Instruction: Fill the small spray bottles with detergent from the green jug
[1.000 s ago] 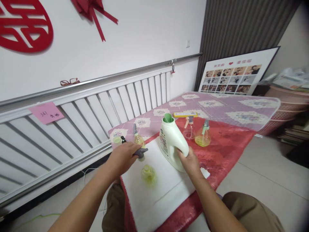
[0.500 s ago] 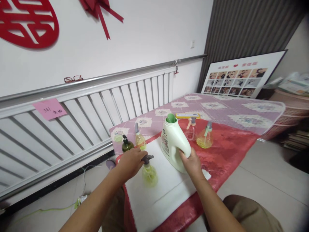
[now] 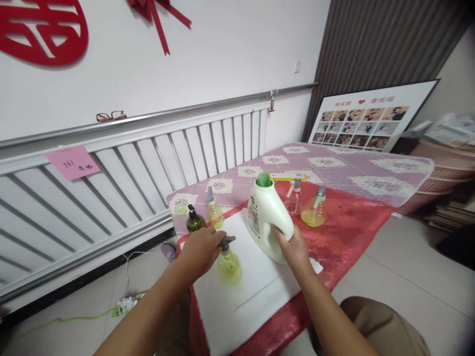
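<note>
Nearest you, a white towel (image 3: pixel 222 321) lies over a red cloth (image 3: pixel 351 217) at the near end of the table (image 3: pixel 334 178). On the towel stands the spray bottle (image 3: pixel 230 269), upright, with yellowish liquid inside. Your left hand (image 3: pixel 202 249) is closed on its grey spray head (image 3: pixel 225 242), which sits at the bottle's neck; whether it is threaded cannot be told. Your right hand (image 3: pixel 295 247) is clamped around the handle of the pale jug (image 3: pixel 269 217). The jug stands on the towel, to the right of and beyond the spray bottle, a green spout (image 3: pixel 264 179) showing at its mouth.

Beyond your left hand you have a dark pump bottle (image 3: pixel 195 222) and, just beside it, a ribbed spray bottle (image 3: pixel 215 215). On the red cloth, right of the jug, are a pink-necked sprayer (image 3: pixel 294 203) and a green-necked sprayer (image 3: pixel 314 213), the latter part filled with yellow liquid. A yellow box (image 3: pixel 287 177) lies behind the jug. Farthest off, a photo board (image 3: pixel 359 121) leans at the wall.
</note>
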`<move>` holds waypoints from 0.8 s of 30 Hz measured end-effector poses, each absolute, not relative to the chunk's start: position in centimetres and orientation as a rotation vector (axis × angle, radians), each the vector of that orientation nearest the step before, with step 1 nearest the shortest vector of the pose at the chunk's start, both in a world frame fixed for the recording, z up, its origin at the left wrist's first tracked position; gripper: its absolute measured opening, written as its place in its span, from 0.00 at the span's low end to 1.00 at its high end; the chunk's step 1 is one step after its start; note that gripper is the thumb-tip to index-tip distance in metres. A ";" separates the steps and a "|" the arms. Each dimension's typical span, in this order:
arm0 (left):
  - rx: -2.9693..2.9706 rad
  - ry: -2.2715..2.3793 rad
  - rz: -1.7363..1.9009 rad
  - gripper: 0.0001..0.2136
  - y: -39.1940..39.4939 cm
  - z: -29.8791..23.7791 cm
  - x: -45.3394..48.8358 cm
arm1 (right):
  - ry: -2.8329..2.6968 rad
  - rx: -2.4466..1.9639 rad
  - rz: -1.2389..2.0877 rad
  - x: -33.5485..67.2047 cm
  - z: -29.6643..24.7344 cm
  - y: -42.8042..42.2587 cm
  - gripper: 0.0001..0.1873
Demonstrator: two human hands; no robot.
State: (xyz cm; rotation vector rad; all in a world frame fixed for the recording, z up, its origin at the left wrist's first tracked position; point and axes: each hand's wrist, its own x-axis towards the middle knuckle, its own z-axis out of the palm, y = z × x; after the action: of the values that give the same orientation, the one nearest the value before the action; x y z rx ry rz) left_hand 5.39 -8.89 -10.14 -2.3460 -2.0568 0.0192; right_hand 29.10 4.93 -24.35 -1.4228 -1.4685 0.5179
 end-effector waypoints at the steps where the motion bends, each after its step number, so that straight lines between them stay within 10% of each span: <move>1: -2.348 -2.052 0.020 0.11 -8.9 -10.2 5.4 | -1.470 -1.427 0.521 29.1 -24.3 4.9 0.22; 15: -2.313 -2.089 0.016 0.12 -8.9 -10.5 5.4 | -1.422 -1.351 0.404 30.0 -20.9 2.2 0.33; 20: -2.311 -2.075 -0.003 0.10 -9.0 -10.4 5.7 | -1.559 -1.111 0.516 27.3 -19.6 -2.5 0.13; 24: -2.290 -2.055 -0.003 0.09 -9.2 -10.2 5.9 | -1.754 -1.020 0.787 22.7 -20.7 -4.7 0.16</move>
State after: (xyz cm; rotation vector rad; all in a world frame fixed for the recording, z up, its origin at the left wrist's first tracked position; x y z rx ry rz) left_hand 5.91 -9.19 -10.23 -2.2897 -2.0546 -0.0027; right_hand 22.66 -4.70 -20.65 -1.0202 -1.7538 0.7874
